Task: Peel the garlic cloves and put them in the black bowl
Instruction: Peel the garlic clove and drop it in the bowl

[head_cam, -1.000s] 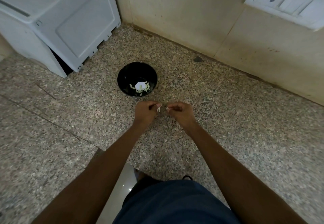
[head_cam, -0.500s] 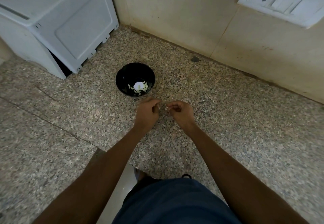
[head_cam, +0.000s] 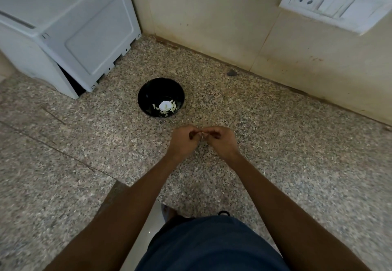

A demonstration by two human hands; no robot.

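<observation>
A black bowl stands on the speckled granite counter, holding several pale peeled garlic cloves. Just in front of it and slightly right, my left hand and my right hand meet, fingertips together. Between them they pinch a small whitish garlic clove, mostly hidden by the fingers. Both hands hover a little above the counter, apart from the bowl.
A white appliance stands at the back left. A tiled wall with a white switch and socket plate runs along the back. The granite counter extends to the right; its front edge lies near my body.
Both hands have drawn closer together on the clove and the fingers have shifted slightly. The bowl has not moved; the camera view has drifted a little.
</observation>
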